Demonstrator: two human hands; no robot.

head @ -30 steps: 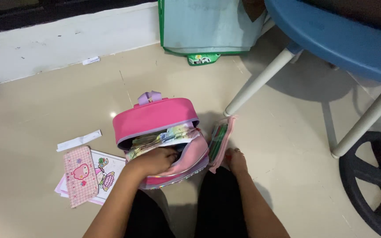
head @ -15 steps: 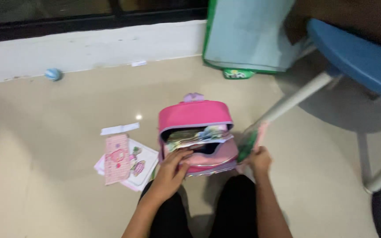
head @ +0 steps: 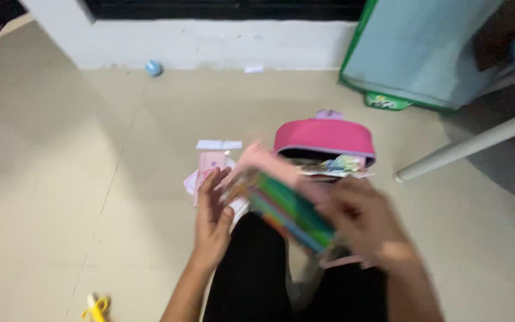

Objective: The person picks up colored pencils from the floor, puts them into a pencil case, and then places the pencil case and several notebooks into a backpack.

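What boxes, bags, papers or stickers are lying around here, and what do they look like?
Pencil case: held up in both hands, pink with green and other coloured stripes, blurred.
Backpack: on the floor behind it, pink, open, papers poking out.
Paper strip: on the floor, left of the backpack, white.
Big bag: against the wall, pale blue, green edges.

Blurred pencil case (head: 287, 211) between both hands, before pink backpack (head: 324, 138).

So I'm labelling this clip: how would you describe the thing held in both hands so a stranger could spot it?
Start at the pink backpack standing open on the tiled floor. Just in front of it, the left hand and right hand hold a pink pencil case up. Unlike the flat pink papers beside the backpack, it shows rows of green and coloured pencils.
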